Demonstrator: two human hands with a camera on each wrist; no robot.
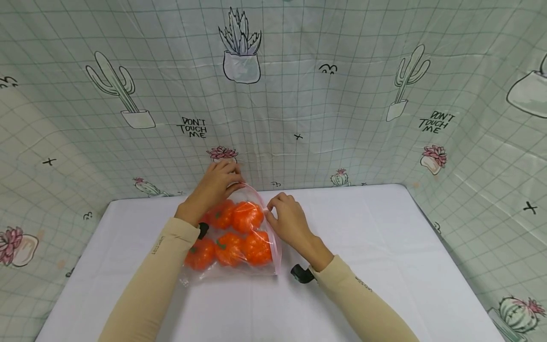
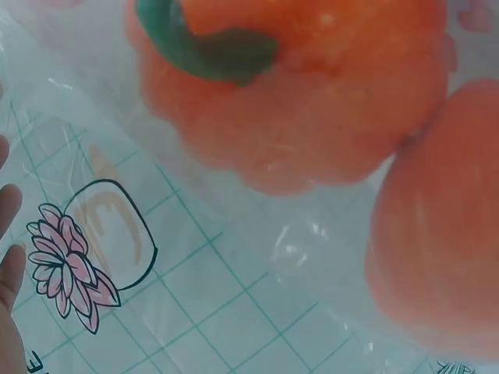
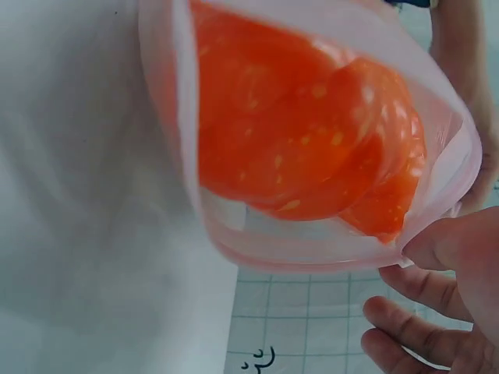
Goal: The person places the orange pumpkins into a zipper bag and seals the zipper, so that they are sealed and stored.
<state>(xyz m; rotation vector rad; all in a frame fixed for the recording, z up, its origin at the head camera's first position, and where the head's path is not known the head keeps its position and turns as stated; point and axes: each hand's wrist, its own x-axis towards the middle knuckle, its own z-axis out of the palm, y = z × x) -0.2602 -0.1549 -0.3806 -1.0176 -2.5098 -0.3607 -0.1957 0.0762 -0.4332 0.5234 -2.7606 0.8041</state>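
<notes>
A clear plastic zip bag (image 1: 275, 251) with a pink rim lies on the table, its mouth facing right. Inside are several small orange pumpkins (image 1: 248, 217) with green stems. My left hand (image 1: 220, 180) pinches the bag's far corner, where the pink rim begins. With thumb and forefinger, my right hand (image 1: 288, 216) grips the rim on the right side. The right wrist view shows the rim (image 3: 296, 265) spread wide at the right thumb, with pumpkins (image 3: 288, 132) inside. In the left wrist view a pumpkin (image 2: 304, 117) shows through the film, left fingers (image 2: 9, 210) at the edge.
The white table (image 1: 350, 228) extends around the bag on both sides. Behind it hangs a grid-patterned cloth (image 1: 278, 109) with cactus drawings, close beyond the table's back edge. A black wrist device (image 1: 302, 274) sticks out from the right sleeve.
</notes>
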